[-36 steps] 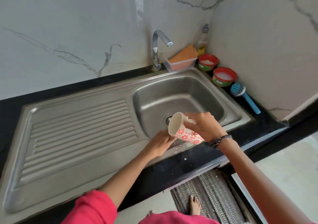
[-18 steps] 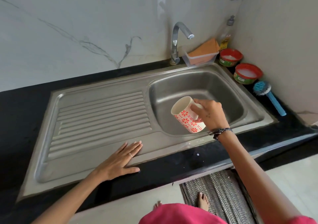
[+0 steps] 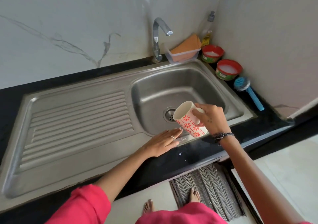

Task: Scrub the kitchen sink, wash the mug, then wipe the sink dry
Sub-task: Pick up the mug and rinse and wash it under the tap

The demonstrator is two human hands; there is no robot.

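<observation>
Nearest, at six o'clock, bare feet stand by a striped mat [image 3: 210,187] on the floor. Above them the left hand [image 3: 163,142] lies flat, fingers straight and together, on the front rim of the sink [image 3: 189,79], at about seven o'clock from the mug. The right hand [image 3: 210,118] grips the mug [image 3: 186,120] (white with red flowers), fingers curled round its side; it is tilted, mouth toward ten o'clock, held over the front of the basin just beside the drain [image 3: 169,116]. The ribbed draining board [image 3: 77,120] spreads toward nine o'clock. Farther back, the tap [image 3: 158,39] stands at twelve o'clock, with an orange cloth in a clear tub [image 3: 185,50], two red pots [image 3: 228,69] and a blue brush [image 3: 247,91] toward two o'clock.
</observation>
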